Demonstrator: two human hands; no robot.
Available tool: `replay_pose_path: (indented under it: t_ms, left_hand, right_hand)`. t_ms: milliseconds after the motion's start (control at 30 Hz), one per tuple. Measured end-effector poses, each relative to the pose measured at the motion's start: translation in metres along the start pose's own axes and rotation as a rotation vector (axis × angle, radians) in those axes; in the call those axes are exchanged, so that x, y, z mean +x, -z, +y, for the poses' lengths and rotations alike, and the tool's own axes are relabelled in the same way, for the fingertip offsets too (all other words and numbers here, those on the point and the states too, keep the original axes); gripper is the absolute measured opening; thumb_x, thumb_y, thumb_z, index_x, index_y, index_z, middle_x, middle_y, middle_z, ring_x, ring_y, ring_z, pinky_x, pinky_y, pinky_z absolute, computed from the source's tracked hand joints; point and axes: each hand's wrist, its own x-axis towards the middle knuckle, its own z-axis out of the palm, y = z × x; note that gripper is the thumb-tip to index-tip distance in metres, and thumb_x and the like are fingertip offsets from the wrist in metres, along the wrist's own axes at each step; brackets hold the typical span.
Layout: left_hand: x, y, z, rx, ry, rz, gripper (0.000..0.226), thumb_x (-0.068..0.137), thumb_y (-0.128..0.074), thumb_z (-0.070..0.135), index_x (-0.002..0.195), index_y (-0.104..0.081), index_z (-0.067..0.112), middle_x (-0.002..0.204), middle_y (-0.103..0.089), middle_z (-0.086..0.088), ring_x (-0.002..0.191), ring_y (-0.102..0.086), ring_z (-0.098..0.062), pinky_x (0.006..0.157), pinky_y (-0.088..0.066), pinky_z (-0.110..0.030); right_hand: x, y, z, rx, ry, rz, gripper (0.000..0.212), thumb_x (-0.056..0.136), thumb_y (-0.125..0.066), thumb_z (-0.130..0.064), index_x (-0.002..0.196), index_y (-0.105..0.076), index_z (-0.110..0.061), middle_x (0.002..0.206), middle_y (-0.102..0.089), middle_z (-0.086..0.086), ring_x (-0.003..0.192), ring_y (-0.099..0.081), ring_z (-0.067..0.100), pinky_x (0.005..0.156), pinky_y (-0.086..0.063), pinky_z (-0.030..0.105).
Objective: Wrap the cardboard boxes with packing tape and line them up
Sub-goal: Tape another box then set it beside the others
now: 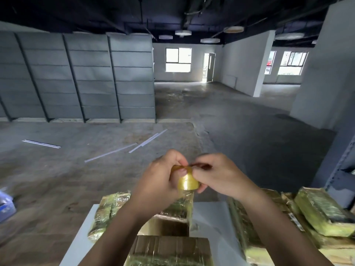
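One glossy yellow roll of packing tape (pixel 187 182); two hands, left hand (pixel 159 183) and right hand (pixel 222 177); at least three tape-wrapped brown cardboard boxes (pixel 169 250) on the white bench (pixel 211 217); more heaped at right, uncountable; about four thin white floor strips (pixel 110 152)

A yellowish tape roll (pixel 187 181) is held above tape-wrapped cardboard boxes (pixel 169 250) lying on the white table (pixel 211 223).

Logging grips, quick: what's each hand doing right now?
Left hand: grips the yellowish translucent packing tape roll.
Right hand: curled round the same roll, fingertips at its top edge.
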Motion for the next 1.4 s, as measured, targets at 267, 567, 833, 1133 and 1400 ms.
replay_pose_path:
  t_ms: [267, 567, 833, 1133, 1400]
  left_hand:
    - [0.015, 0.013, 0.01, -0.038, -0.046, 0.036, 0.018, 0.091, -0.056, 0.01, 0.09, -0.052, 0.028, 0.082, -0.064, 0.008, 0.081, -0.06, -0.008, 0.072, -0.049, -0.036]
    - [0.006, 0.018, -0.002, -0.074, -0.035, 0.032, 0.018, 0.092, -0.057, 0.01, 0.089, -0.052, 0.027, 0.081, -0.065, 0.002, 0.081, -0.062, -0.018, 0.073, -0.049, -0.045]
    - [-0.011, 0.027, -0.029, -0.09, -0.035, 0.005, 0.009, 0.087, -0.053, 0.022, 0.089, -0.052, 0.031, 0.082, -0.067, 0.007, 0.079, -0.062, -0.011, 0.072, -0.049, -0.041]
    - [-0.044, 0.03, -0.086, -0.263, 0.053, 0.043, 0.011, 0.086, -0.057, 0.015, 0.085, -0.055, 0.026, 0.073, -0.058, 0.014, 0.069, -0.052, 0.005, 0.063, -0.037, -0.01]
    - [-0.074, -0.015, -0.121, -0.276, 0.241, 0.032, 0.019, 0.09, -0.063, 0.008, 0.09, -0.062, 0.027, 0.088, -0.063, 0.014, 0.077, -0.059, 0.006, 0.066, -0.042, -0.008]
  right_hand:
    - [0.01, 0.015, -0.018, -0.031, 0.047, -0.012, 0.013, 0.081, -0.061, -0.024, 0.08, -0.073, -0.022, 0.072, -0.071, -0.003, 0.061, -0.071, 0.015, 0.065, -0.055, 0.029]
    - [0.008, -0.001, -0.022, -0.114, 0.035, -0.02, 0.019, 0.083, -0.056, -0.025, 0.082, -0.072, -0.016, 0.066, -0.071, 0.002, 0.059, -0.071, 0.014, 0.074, -0.056, 0.037]
    - [0.01, -0.033, -0.016, -0.055, 0.027, -0.04, 0.016, 0.085, -0.062, -0.028, 0.079, -0.072, -0.016, 0.072, -0.071, 0.008, 0.062, -0.072, 0.019, 0.075, -0.056, 0.047]
    - [-0.009, -0.075, 0.031, 0.034, 0.031, -0.179, 0.044, 0.087, -0.068, -0.028, 0.119, -0.053, -0.055, 0.088, -0.063, -0.025, 0.071, -0.064, 0.005, 0.064, -0.051, 0.017]
    - [-0.024, -0.122, 0.086, -0.337, -0.003, 0.148, 0.05, 0.07, -0.084, -0.035, 0.11, -0.054, -0.039, 0.099, -0.056, -0.025, 0.089, -0.052, -0.004, 0.074, -0.042, 0.009]
